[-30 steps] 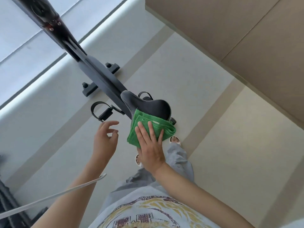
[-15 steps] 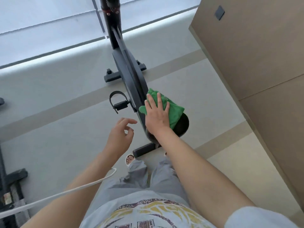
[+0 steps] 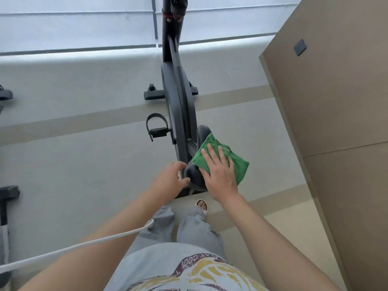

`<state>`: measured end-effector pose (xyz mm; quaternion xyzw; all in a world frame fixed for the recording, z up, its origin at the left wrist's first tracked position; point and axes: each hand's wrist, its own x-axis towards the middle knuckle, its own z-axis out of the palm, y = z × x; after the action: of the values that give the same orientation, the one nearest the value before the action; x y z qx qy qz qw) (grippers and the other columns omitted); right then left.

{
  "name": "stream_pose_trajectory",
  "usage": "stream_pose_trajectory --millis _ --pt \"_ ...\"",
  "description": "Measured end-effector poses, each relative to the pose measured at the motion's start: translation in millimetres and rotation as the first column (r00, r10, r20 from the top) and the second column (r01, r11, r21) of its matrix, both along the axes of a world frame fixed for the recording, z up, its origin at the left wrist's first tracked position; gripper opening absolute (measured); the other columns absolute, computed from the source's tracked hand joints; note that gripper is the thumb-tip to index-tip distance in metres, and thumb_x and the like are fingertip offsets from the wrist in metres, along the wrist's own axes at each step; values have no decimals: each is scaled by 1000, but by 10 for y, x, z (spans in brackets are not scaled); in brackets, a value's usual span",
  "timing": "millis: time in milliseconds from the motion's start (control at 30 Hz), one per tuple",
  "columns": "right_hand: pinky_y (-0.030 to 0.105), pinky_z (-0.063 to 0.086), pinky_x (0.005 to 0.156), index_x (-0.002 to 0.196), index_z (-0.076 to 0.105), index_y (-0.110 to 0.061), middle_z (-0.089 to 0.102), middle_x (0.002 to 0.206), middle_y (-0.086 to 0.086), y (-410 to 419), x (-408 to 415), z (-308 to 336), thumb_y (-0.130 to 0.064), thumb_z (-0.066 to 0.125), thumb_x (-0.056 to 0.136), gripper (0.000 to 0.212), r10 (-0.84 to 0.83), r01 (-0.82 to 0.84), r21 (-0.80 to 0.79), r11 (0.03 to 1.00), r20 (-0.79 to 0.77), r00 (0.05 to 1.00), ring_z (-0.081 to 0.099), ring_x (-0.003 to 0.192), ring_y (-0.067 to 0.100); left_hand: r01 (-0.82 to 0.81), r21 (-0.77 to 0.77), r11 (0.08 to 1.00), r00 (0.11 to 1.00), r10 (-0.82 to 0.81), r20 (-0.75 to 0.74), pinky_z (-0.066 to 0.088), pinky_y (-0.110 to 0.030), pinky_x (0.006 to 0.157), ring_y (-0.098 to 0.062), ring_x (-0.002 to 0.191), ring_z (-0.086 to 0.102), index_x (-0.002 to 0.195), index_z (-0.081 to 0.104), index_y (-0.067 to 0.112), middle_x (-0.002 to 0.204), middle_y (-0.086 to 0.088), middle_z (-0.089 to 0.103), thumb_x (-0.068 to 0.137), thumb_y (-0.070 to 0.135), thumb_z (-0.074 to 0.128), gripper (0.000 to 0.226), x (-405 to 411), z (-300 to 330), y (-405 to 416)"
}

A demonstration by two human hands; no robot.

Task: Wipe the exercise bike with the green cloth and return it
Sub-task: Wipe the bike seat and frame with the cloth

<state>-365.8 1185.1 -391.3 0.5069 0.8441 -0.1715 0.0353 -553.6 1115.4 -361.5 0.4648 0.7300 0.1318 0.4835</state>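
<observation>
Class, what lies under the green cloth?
The black bike seat lies under the green cloth, with the right hand pressing on top. The covered seat surface cannot be seen.

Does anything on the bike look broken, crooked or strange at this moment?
Nothing stands out. The right hand presses the green cloth flat on the black saddle; the left hand touches the saddle's edge.

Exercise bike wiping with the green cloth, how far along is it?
Done: nothing shows as finished. In hand: the right hand presses the folded green cloth flat on the black padded saddle, while the left hand touches the saddle's near side. Left: the dark grey bike frame, the strapped pedal, then returning the cloth.
</observation>
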Motion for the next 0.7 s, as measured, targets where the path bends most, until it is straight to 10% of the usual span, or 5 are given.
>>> stream_pose_trajectory --millis 233,567,700 --pt "57 23 126 166 28 -28 17 176 -9 66 85 -108 -46 41 107 64 70 -70 11 997 12 997 10 164 25 -166 -103 981 977 149 -156 51 -41 80 -25 98 64 111 49 24 110 4 64 88 31 81 40 295 -115 212" --pt "44 29 125 155 48 -9 47 162 10 1453 -831 -248 -31 50 110 50 67 -94 -217 972 -130 989 39 149 35 -198 -126 972 950 159 -270 52 -44 83 -32 104 65 114 47 22 120 0 66 90 28 77 39 432 -119 230" --pt "54 34 123 151 54 -10 49 159 11 1195 -564 -262 -30 61 104 52 164 -178 -70 982 -167 972 40 145 43 -242 -127 962 938 199 -283 52 -44 85 -31 103 65 115 49 25 119 2 67 89 30 78 40 468 -110 206"
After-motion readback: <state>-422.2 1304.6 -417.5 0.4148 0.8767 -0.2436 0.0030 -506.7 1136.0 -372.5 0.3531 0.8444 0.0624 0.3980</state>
